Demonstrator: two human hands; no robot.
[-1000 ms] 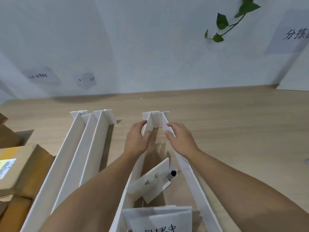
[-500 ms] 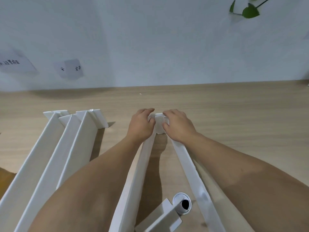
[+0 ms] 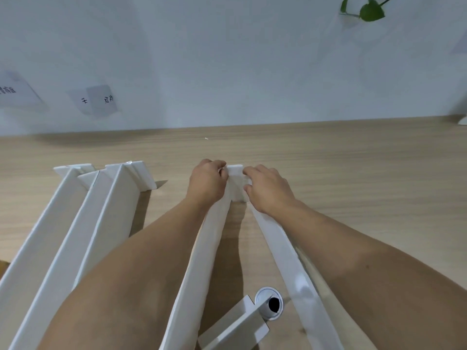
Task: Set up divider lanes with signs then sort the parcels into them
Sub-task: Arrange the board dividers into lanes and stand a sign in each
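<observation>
Two long white divider boards run away from me on the wooden table (image 3: 353,173). My left hand (image 3: 206,183) grips the far end of the left board (image 3: 202,261). My right hand (image 3: 267,190) grips the far end of the right board (image 3: 290,261). The two ends meet between my hands at a small white foot piece (image 3: 236,181). A white sign stand (image 3: 235,327) lies between the boards near the bottom edge. No parcels show in this view.
Three more white divider boards (image 3: 83,223) lie side by side on the left. A round cable grommet (image 3: 269,301) sits in the table between the held boards. Paper labels (image 3: 97,99) hang on the wall behind, with green plant leaves (image 3: 366,8) at top right.
My hands slid forward along the two boards to their far ends and closed around them. My view moved forward, so the parcels and printed signs have left the frame.
</observation>
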